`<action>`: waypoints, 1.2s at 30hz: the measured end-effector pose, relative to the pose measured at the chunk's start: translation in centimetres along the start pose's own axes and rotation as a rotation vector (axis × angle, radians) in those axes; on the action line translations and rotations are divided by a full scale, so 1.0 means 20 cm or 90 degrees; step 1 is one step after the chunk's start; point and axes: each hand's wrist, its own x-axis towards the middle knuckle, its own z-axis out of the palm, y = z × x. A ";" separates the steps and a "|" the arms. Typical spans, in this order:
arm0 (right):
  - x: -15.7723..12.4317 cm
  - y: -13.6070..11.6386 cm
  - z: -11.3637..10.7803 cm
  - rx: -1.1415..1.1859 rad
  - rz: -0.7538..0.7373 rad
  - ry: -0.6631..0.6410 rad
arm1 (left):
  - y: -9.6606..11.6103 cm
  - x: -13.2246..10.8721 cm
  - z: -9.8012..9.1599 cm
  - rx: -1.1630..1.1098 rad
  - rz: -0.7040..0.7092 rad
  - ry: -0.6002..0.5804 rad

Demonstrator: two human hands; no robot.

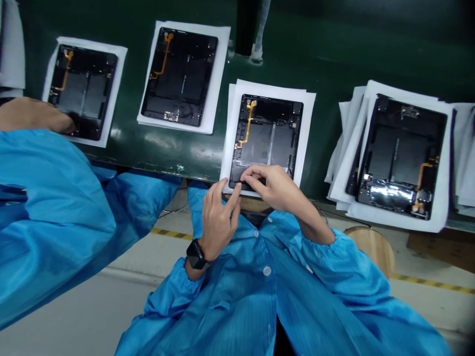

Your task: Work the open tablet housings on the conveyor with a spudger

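In front of me an opened tablet housing lies on white sheets at the table's front edge. It is black inside, with an orange flex cable along its left side. My right hand is over its near edge, thumb and forefinger pinched together; whatever sits between them is too small or hidden to make out. My left hand, wearing a black watch, rests at the near left corner with fingers stretched out, its fingertips at the housing's edge.
More opened tablets lie on paper: one at upper middle, another at left under a co-worker's hand, and one on a paper stack at right. A dark post stands on the green table. A round wooden stool is below.
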 end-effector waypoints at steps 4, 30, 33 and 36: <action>-0.01 0.01 0.00 0.001 -0.001 0.008 | 0.00 0.00 0.00 -0.013 -0.007 0.000; -0.01 0.00 0.01 0.001 0.003 0.015 | -0.02 -0.01 0.01 -0.020 -0.007 -0.007; -0.01 -0.01 0.00 0.024 0.005 0.011 | -0.02 -0.01 0.01 -0.025 -0.011 -0.009; 0.00 -0.01 0.00 0.037 0.008 0.003 | -0.02 -0.01 0.01 -0.027 -0.012 -0.007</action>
